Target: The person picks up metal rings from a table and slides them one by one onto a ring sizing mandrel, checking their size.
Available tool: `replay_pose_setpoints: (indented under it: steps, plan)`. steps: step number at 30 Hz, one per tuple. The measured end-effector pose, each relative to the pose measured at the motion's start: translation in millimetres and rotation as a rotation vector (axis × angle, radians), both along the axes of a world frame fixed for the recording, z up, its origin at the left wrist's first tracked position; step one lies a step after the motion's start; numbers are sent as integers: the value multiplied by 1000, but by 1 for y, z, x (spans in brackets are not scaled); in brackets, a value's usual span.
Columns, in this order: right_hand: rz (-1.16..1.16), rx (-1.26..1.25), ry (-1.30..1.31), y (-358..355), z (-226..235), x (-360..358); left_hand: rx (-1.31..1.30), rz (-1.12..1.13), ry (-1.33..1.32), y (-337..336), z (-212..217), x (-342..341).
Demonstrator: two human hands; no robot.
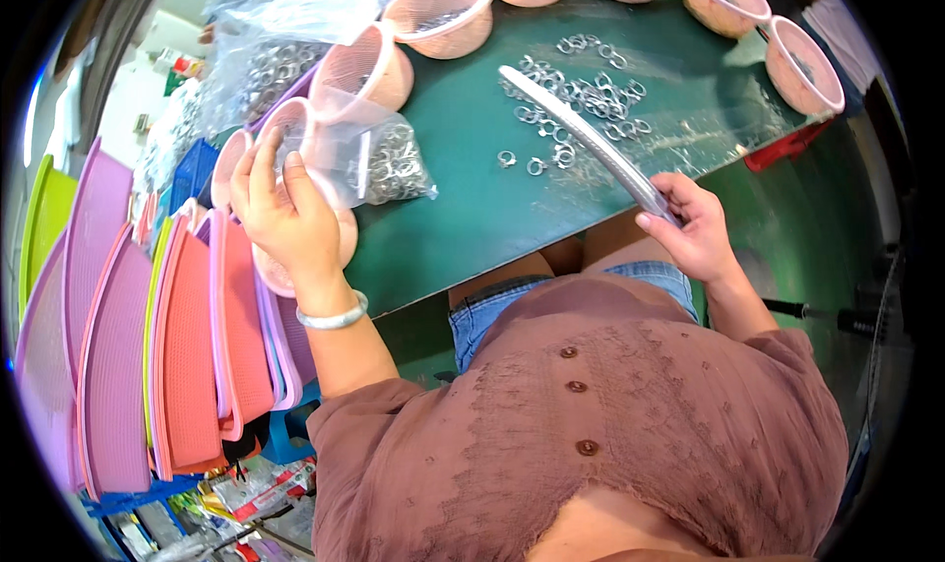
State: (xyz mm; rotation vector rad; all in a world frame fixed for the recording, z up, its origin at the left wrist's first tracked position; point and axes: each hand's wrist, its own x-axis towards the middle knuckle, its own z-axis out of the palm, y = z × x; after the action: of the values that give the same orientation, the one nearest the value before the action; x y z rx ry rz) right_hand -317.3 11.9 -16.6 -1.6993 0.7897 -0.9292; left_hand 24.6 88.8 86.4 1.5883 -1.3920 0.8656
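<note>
My right hand (692, 229) grips the near end of a long tapered silver ring mandrel (576, 127), which slants up and left over the green table. Beneath and around its far half lies a loose heap of silvery rings (605, 97), with a few single rings nearer the front edge. My left hand (285, 208) is raised over small pink baskets (281, 119) at the table's left, fingers apart. A tiny silvery spot shows by its thumb tip; whether it is a ring cannot be made out. Beside these fingers lies a clear plastic bag (394, 163) of rings.
Several pink baskets (448, 32) line the table's far edge, some holding small metal pieces. Larger clear bags (281, 65) of rings lie at the back left. Stacked purple, coral and green plastic baskets (187, 345) stand left of me. A red piece (787, 147) sits under the right edge.
</note>
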Motion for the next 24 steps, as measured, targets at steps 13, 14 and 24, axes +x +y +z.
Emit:
replay_pose_setpoints:
  steps: [13, 14, 24]
  plan:
    - [-10, 38, -6, 1, -1, -7, 855, -317, 164, -59, -94, -73]
    - [-13, 45, -9, 1, -2, -7, 863, -351, 289, -60, -93, -72]
    - [173, 252, -123, 6, 4, 0, 357, -1503, 2020, -54, -82, -39]
